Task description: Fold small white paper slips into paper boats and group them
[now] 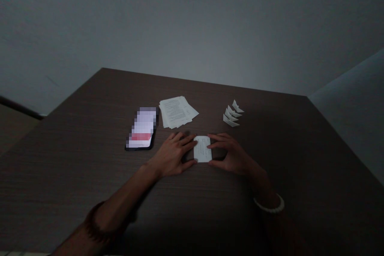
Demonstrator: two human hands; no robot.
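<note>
A small folded sheet of printed paper (203, 149) lies flat on the dark wooden table (90, 128). My left hand (174, 154) rests at its left edge, fingers stretched out and pressing the paper down. My right hand (229, 153) holds its right edge, fingers curled with fingertips on the paper. Both hands touch the sheet from opposite sides.
A stack of printed sheets (177, 112) lies beyond the hands. A phone (142, 129) with a lit screen sits to its left. Several small folded paper boats (233, 114) stand in a row at the back right. A bracelet (271, 206) is on my right wrist.
</note>
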